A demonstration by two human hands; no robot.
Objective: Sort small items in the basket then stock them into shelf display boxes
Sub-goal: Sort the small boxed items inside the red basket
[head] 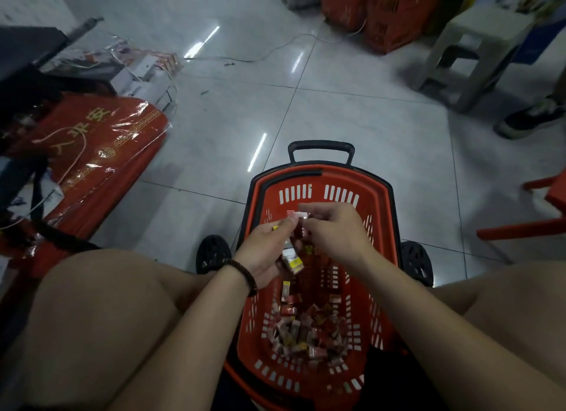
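Over the basket (379, 202), left hand (266, 253) clutches little packets (293, 262), right hand (333, 231) pinches a single packet (299, 216). They're probably light and slippery, so pinch the edges.

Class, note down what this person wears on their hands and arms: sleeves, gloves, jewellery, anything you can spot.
The left forearm and right forearm are bare: no sleeves in view, no gloves. A bracelet of dark round beads circles the wrist of the left hand. The right hand shows no watch, band or ring that can be made out.
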